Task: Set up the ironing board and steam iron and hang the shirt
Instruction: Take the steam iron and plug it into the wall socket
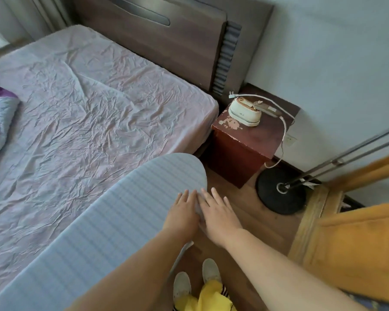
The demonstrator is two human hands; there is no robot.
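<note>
Both hands lie flat and spread on the right edge of the pale blue striped ironing board [112, 212], gripping nothing.

Left hand [182, 212] rests palm down on the board's padded cover, fingers apart; right hand [220, 212] sits just beside it, touching the board's rim with fingers splayed and partly over the wooden floor [245, 207]; the board runs from the near left toward its rounded tip at the middle, alongside the bed with a wrinkled pinkish-grey sheet [88, 104] on the left; the cream and white steam iron [244, 112] stands on the chipped red-brown bedside cabinet [238, 151] at the far right, well apart from the hands, its white cord [284, 129] looping down by the wall; a black round stand base [270, 198] with slanted metal poles sits near the cabinet; two white shoes [195, 281] show below the hands.
</note>
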